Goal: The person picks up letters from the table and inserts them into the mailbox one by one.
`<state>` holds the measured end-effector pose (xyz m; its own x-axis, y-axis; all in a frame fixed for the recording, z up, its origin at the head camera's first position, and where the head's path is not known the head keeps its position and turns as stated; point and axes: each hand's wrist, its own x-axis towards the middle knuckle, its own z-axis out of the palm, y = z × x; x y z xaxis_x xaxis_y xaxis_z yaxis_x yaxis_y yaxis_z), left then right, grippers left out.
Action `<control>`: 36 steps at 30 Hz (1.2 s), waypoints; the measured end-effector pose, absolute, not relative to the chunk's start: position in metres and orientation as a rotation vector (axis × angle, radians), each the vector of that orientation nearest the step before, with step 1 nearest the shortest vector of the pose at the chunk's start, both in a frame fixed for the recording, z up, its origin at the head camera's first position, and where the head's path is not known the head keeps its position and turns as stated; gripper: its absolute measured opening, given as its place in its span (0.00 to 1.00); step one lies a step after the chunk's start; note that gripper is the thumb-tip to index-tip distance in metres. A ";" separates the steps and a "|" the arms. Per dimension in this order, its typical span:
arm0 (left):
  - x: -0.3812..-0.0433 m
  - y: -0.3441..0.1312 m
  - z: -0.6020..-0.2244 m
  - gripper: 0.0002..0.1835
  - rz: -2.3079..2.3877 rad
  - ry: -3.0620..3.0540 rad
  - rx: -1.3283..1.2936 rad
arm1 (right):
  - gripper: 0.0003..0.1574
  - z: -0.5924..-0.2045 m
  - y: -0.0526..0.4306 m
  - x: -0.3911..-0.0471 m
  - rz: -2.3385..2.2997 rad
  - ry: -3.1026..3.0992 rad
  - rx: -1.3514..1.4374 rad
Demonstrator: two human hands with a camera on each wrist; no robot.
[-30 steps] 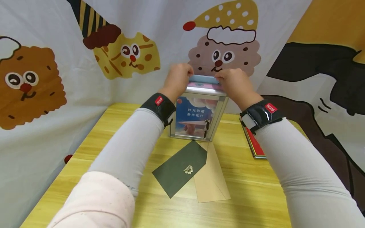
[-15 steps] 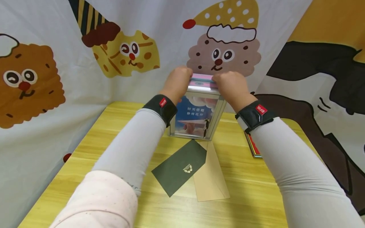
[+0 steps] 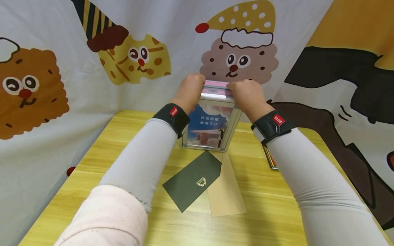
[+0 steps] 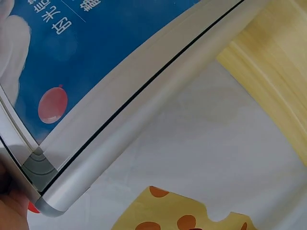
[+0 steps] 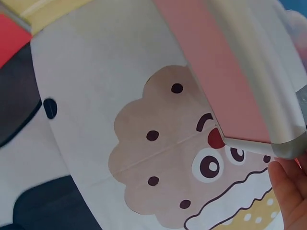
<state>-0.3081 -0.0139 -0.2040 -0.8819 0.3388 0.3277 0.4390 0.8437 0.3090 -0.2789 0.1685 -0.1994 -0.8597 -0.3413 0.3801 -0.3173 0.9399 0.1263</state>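
A letter box (image 3: pixel 207 123) with a metal frame, pink top and blue picture front stands upright at the back of the table. Both hands are on its top, fingers curled. The left hand (image 3: pixel 190 89) is at the left end of the narrow slot (image 3: pixel 215 86); the left wrist view shows part of that hand (image 4: pixel 12 211) beyond the top corner. At the slot's right end is the right hand (image 3: pixel 247 97), its fingers (image 5: pixel 284 189) by the top corner in the right wrist view. No light blue envelope shows above the slot; whether fingertips touch its edge, I cannot tell.
A dark green envelope (image 3: pixel 192 181) with a gold crest lies before the box, overlapping a tan envelope (image 3: pixel 229 191). Small keys (image 3: pixel 221 133) hang on the box front. Right of it, a red booklet (image 3: pixel 271 160) lies partly behind the right arm. A printed curtain (image 3: pixel 147 95) hangs behind.
The light blue envelope, held upright above the slot by both hands a second ago, has gone down out of sight. Both hands have lowered onto the box top, fingers more curled.
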 end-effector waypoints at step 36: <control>-0.213 -0.042 -0.407 0.29 -0.649 -3.209 -0.340 | 0.30 -0.365 0.193 -0.135 0.800 -3.017 0.116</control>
<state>-0.2132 -0.0421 -0.4067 -0.9676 0.2300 -0.1047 0.1712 0.9014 0.3978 -0.1350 0.1928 -0.3645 -0.9971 -0.0673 0.0366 -0.0766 0.8661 -0.4940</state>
